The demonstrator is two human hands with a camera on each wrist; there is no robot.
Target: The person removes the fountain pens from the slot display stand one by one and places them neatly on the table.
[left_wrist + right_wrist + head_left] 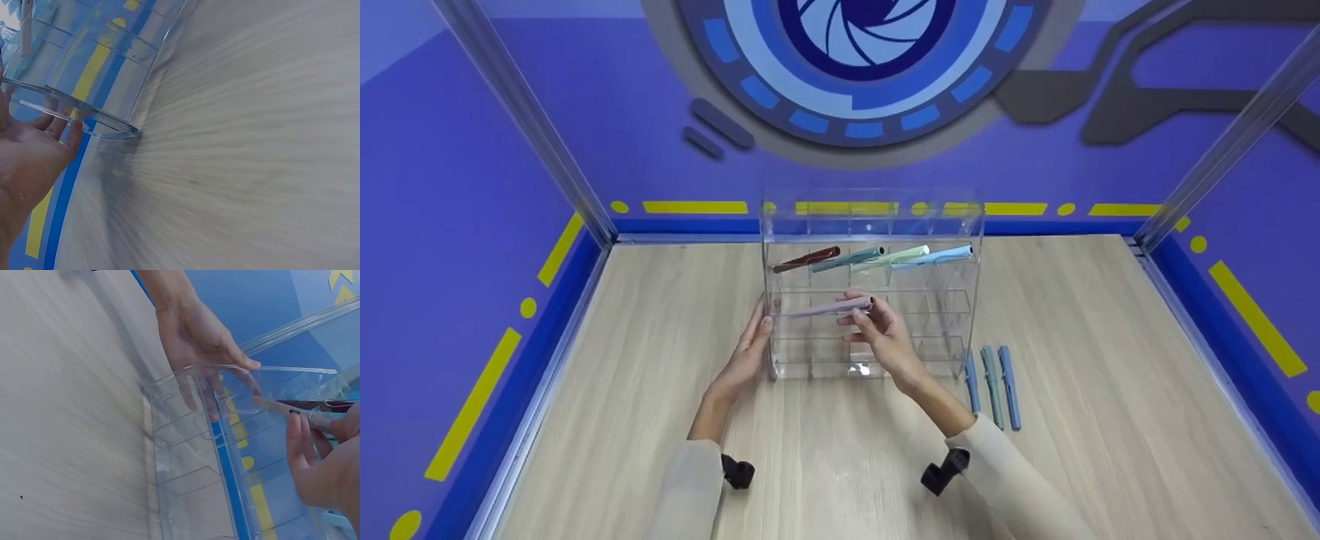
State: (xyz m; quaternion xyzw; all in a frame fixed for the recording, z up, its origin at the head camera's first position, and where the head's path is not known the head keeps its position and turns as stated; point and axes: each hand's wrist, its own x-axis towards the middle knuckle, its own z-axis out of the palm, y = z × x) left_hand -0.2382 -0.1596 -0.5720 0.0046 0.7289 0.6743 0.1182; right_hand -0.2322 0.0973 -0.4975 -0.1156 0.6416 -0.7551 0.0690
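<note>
A clear acrylic pen rack [971,322] with stepped tiers stands upright on the table. My left hand [741,367] rests against its left side panel, fingers fairly straight, as the left wrist view also shows. My right hand [889,341] pinches a pale lavender pen [829,307] by its right end, in front of the middle tier. The pen lies nearly level, its far end near the rack's left side; whether it touches the tier I cannot tell. On the tier above lie a dark red pen [808,259], a teal pen [847,259], a light green pen [904,256] and a light blue pen [945,256].
Right of the rack, a blue pen [972,386], a green pen [992,386] and another blue pen [1009,386] lie side by side on the wooden table [1110,420]. Blue printed panels [622,165] with metal corner posts enclose the table's back and sides.
</note>
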